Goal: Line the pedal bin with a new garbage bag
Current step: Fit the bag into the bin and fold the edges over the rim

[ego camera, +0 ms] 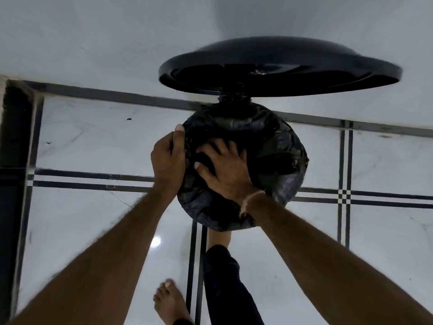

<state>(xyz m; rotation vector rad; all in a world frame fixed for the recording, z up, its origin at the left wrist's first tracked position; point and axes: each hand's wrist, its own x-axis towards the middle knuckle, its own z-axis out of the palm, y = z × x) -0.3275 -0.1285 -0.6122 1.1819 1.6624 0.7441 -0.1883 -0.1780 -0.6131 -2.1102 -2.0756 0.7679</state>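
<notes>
A round pedal bin stands on the floor, seen from above, with its black lid [281,66] raised toward the wall. A black garbage bag [276,146] covers the bin's mouth and is folded over the rim. My left hand [167,158] grips the bag at the left rim, thumb on top. My right hand [225,170] reaches into the bin with fingers spread, pressing the bag down inside. One foot [219,238] sits under the bin's near edge, where the pedal is hidden.
The floor [93,137] is glossy white tile with black stripe borders. A white wall [93,38] rises behind the bin. A dark vertical frame [14,137] stands at the far left. My other bare foot [169,301] is on the floor near the bottom centre.
</notes>
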